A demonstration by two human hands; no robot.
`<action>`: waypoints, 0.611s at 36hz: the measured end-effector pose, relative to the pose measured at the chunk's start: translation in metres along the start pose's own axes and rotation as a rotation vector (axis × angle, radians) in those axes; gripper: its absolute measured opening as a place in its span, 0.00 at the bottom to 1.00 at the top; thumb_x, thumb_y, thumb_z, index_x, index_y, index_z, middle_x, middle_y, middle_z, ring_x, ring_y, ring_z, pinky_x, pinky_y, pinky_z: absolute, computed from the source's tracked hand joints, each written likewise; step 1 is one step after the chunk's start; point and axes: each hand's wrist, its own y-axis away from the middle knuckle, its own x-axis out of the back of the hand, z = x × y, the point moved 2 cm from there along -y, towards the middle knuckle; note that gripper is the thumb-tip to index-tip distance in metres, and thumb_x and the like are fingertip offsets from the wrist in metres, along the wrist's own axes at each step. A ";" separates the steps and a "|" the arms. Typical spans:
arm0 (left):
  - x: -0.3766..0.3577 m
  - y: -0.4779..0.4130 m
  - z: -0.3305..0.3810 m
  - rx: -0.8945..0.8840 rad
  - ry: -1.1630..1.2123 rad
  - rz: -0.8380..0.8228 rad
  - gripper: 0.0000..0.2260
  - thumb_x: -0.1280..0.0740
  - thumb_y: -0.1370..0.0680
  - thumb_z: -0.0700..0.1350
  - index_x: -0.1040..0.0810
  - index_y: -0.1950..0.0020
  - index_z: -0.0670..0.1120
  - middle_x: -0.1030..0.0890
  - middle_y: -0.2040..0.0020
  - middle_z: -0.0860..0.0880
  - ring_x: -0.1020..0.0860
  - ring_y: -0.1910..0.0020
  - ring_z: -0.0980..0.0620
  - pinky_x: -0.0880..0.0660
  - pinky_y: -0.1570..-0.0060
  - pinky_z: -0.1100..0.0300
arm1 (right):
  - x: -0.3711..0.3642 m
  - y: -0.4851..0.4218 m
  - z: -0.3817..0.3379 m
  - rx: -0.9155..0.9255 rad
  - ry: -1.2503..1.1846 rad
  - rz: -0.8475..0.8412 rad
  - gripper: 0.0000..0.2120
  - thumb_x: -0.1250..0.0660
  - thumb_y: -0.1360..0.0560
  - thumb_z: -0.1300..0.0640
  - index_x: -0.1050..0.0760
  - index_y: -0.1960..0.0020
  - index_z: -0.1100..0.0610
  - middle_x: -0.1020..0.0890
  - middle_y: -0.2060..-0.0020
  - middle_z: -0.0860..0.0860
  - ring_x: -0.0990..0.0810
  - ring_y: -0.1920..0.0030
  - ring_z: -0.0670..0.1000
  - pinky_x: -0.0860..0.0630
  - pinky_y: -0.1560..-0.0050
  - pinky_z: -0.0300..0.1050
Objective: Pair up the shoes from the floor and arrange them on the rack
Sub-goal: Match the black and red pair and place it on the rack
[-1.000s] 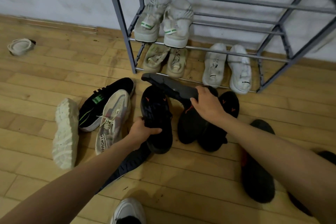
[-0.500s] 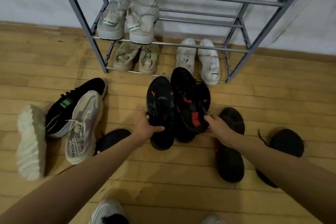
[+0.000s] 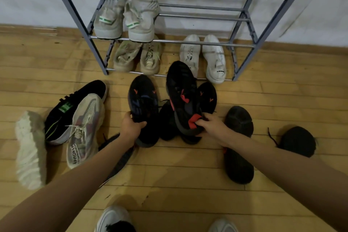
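Note:
My left hand [image 3: 131, 128] grips the heel of a black shoe with red marks [image 3: 143, 103], its toe pointing at the rack. My right hand [image 3: 212, 126] holds a second black shoe with red patches [image 3: 183, 96] by its heel, raised and tilted over other black shoes [image 3: 207, 98] on the floor. The grey metal rack [image 3: 169, 41] stands just beyond, against the wall. A pale pair with green tabs [image 3: 126, 17] sits on its middle shelf. A beige pair [image 3: 137, 56] and a white pair [image 3: 203, 56] rest at the bottom.
On the wooden floor at left lie a black shoe with green marks [image 3: 73, 107], a pale mesh sneaker [image 3: 84, 130] and an overturned white-soled shoe [image 3: 30, 149]. Two dark shoes [image 3: 239, 145] [image 3: 297, 141] lie at right. My own feet in pale shoes [image 3: 114, 220] show at the bottom edge.
My right hand turned its black shoe from sideways to toe-forward and drew it back beside the left one. The view shifted right and nearer the rack.

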 end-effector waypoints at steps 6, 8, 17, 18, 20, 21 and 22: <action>0.025 -0.003 0.002 -0.010 -0.327 -0.038 0.18 0.37 0.22 0.38 0.32 0.32 0.39 0.25 0.36 0.38 0.27 0.37 0.40 0.28 0.43 0.50 | -0.041 -0.006 -0.014 0.001 0.088 -0.048 0.15 0.36 0.22 0.59 0.29 0.36 0.56 0.22 0.45 0.54 0.21 0.45 0.55 0.19 0.51 0.49; 0.025 0.000 0.003 -0.148 -0.507 0.004 0.17 0.38 0.21 0.39 0.32 0.33 0.39 0.27 0.35 0.38 0.28 0.37 0.40 0.29 0.42 0.50 | -0.053 -0.008 -0.012 -0.018 0.128 -0.041 0.14 0.36 0.22 0.58 0.29 0.37 0.57 0.22 0.44 0.55 0.22 0.43 0.57 0.21 0.45 0.54; -0.016 0.030 0.015 -0.388 -0.695 -0.041 0.22 0.41 0.20 0.52 0.34 0.29 0.41 0.30 0.34 0.40 0.31 0.35 0.41 0.34 0.35 0.52 | -0.076 -0.010 -0.005 -0.107 0.304 -0.022 0.19 0.40 0.21 0.52 0.33 0.33 0.59 0.24 0.40 0.56 0.24 0.41 0.58 0.26 0.38 0.54; -0.022 0.032 0.014 -0.431 -0.817 -0.032 0.24 0.41 0.20 0.53 0.36 0.28 0.41 0.30 0.34 0.40 0.32 0.35 0.41 0.35 0.35 0.52 | -0.074 -0.008 -0.005 -0.113 0.318 -0.035 0.18 0.40 0.20 0.52 0.31 0.34 0.59 0.23 0.43 0.55 0.23 0.43 0.56 0.25 0.38 0.53; -0.030 0.035 0.012 -0.469 -0.999 -0.046 0.26 0.43 0.20 0.57 0.38 0.28 0.42 0.32 0.33 0.39 0.34 0.34 0.40 0.36 0.34 0.51 | -0.067 -0.003 -0.003 -0.108 0.337 -0.048 0.14 0.41 0.19 0.53 0.28 0.38 0.58 0.21 0.49 0.52 0.20 0.47 0.53 0.23 0.40 0.50; -0.033 0.034 0.011 -0.445 -1.037 -0.079 0.28 0.44 0.21 0.59 0.37 0.28 0.42 0.33 0.32 0.38 0.35 0.34 0.39 0.36 0.34 0.50 | -0.063 -0.001 -0.003 -0.100 0.349 -0.054 0.12 0.41 0.19 0.54 0.26 0.39 0.57 0.21 0.51 0.52 0.20 0.49 0.52 0.23 0.41 0.49; -0.035 0.034 0.011 -0.405 -1.038 -0.116 0.29 0.44 0.21 0.61 0.37 0.28 0.42 0.35 0.32 0.37 0.36 0.33 0.38 0.37 0.34 0.50 | -0.058 0.002 -0.003 -0.092 0.368 -0.062 0.12 0.41 0.20 0.54 0.25 0.40 0.57 0.21 0.50 0.52 0.20 0.49 0.52 0.23 0.41 0.50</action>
